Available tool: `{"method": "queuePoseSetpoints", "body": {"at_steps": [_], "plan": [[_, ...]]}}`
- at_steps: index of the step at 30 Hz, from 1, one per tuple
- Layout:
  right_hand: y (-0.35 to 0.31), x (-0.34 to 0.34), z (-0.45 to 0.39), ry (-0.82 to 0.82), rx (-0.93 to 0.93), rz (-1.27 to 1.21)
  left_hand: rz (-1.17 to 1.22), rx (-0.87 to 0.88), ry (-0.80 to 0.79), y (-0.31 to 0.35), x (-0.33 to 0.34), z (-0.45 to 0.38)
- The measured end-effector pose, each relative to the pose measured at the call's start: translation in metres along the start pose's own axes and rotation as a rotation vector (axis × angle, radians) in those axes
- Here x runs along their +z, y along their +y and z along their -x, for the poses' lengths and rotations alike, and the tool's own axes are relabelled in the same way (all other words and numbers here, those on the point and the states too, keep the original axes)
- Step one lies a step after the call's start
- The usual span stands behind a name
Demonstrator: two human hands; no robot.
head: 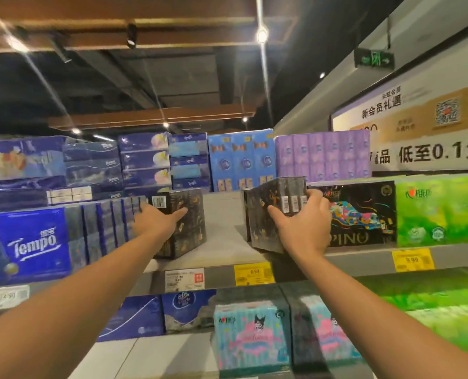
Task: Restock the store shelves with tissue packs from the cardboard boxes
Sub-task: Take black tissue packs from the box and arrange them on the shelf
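So the right hand (302,222) is wrapped around a dark tissue pack (275,212) tilted at the shelf (222,228) edge, while the left hand (159,221) lies flat-fingered against another dark pack (185,222) standing upright, bare gap between them.

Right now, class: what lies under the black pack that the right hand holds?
The black pack sits tilted on the grey shelf; the right hand grips it. Below hangs a yellow price tag. The hand covers its lower right corner.
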State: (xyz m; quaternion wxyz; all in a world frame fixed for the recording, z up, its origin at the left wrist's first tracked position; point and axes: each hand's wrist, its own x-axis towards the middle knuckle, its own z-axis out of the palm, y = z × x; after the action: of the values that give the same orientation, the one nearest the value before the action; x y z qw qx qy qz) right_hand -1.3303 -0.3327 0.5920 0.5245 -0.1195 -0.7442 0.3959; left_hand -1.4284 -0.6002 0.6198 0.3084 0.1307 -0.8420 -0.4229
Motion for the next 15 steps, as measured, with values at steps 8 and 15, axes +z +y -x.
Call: {"method": "queuePoseSetpoints", "body": {"at_steps": [8, 15], "plan": [[-0.046, 0.023, 0.019, -0.229, -0.044, 0.207, 0.105, 0.625, 0.038, 0.02, -0.018, 0.027], [-0.04, 0.036, 0.022, -0.486, -0.036, -0.23, 0.449, 0.528, -0.541, 0.043, -0.004, 0.06]]}}
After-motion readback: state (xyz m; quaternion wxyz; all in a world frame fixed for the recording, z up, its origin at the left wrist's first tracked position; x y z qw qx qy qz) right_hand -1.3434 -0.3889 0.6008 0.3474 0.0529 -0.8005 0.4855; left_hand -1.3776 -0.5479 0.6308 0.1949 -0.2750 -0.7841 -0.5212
